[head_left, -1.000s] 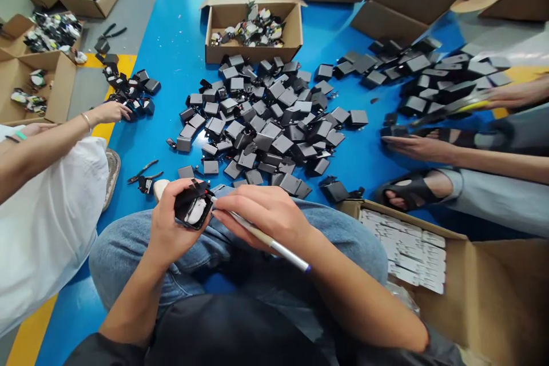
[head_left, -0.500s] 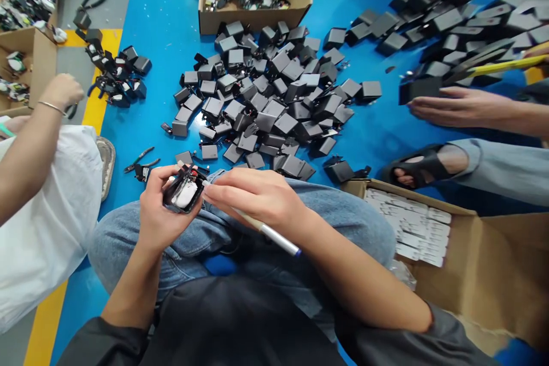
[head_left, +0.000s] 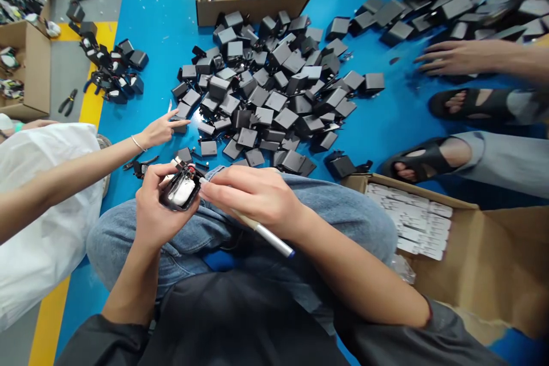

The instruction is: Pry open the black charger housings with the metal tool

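My left hand (head_left: 152, 203) is wrapped round a small black plastic case (head_left: 180, 191), open at the top, above my lap. Inside the case show a white part, a bit of red and some metal. My right hand (head_left: 253, 197) grips a slim pen-like tool (head_left: 274, 240) with a silver barrel and a blue end. Its front end reaches the right rim of the case; the very tip is hard to make out. Just beyond my hands lies a large pile of dark grey boxy cases (head_left: 266, 97) on the blue floor.
A co-worker's hand (head_left: 160, 128) reaches to the pile's left edge; another's hand (head_left: 450, 60) is over cases at right. A cardboard box (head_left: 253, 8) of parts stands behind the pile. Beside my right knee is a carton (head_left: 472, 251) with white pieces. Pliers (head_left: 67, 103) lie left.
The left co-worker's arm has stretched across to the pile. The right co-worker's hand has moved, and the yellow-handled tool is out of view. My hands keep nearly the same pose.
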A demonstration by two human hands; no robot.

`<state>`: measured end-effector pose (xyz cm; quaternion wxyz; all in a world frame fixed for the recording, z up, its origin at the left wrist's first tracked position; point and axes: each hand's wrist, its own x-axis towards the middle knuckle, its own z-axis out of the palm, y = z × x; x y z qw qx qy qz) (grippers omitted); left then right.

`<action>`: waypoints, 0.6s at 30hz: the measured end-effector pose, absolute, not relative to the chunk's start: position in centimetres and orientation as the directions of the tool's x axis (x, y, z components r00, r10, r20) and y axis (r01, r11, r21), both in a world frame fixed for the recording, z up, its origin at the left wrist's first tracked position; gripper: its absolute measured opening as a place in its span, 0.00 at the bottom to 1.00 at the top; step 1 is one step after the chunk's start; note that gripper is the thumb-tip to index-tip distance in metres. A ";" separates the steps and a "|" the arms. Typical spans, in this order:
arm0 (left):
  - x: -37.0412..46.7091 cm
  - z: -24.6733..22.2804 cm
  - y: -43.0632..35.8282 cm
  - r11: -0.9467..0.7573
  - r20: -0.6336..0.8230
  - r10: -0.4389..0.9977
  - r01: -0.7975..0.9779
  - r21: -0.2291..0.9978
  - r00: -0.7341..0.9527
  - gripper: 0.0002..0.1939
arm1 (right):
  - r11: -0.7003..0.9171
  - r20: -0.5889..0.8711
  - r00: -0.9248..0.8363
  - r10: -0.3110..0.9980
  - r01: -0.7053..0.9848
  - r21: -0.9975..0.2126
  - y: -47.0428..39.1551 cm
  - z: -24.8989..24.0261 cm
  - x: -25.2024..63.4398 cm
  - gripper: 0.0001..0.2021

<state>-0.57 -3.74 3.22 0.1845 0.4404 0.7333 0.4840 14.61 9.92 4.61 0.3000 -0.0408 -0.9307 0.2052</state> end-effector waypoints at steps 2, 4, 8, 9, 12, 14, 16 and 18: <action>-0.6 3.3 -3.8 0.156 0.160 0.819 0.483 0.862 -0.550 0.24 | 0.909 0.548 -0.810 0.209 -0.046 -0.414 9.8 4.5 14.6 0.07; -0.7 3.4 -3.8 0.179 0.157 0.816 0.503 0.846 -0.556 0.24 | 0.903 0.542 -0.811 0.221 -0.040 -0.428 9.8 4.5 14.5 0.07; -0.9 3.4 -3.9 0.209 0.133 0.829 0.520 0.828 -0.544 0.23 | 0.892 0.532 -0.814 0.234 -0.038 -0.450 9.8 4.5 14.5 0.08; -1.0 3.4 -3.9 0.212 0.129 0.831 0.521 0.827 -0.542 0.23 | 0.892 0.532 -0.814 0.233 -0.039 -0.450 9.8 4.5 14.5 0.08; -1.1 3.3 -3.9 0.218 0.121 0.834 0.524 0.823 -0.538 0.23 | 0.891 0.541 -0.810 0.226 -0.052 -0.450 9.9 4.4 14.5 0.08; -1.2 3.4 -3.9 0.222 0.110 0.840 0.521 0.824 -0.532 0.23 | 0.890 0.548 -0.805 0.228 -0.056 -0.453 9.9 4.3 14.5 0.09; -1.3 3.5 -3.8 0.232 0.092 0.844 0.515 0.825 -0.529 0.23 | 0.888 0.551 -0.801 0.234 -0.054 -0.456 9.8 4.1 14.4 0.09; -1.2 3.5 -3.7 0.240 0.080 0.843 0.505 0.829 -0.531 0.23 | 0.885 0.554 -0.798 0.237 -0.058 -0.463 9.9 3.9 14.3 0.10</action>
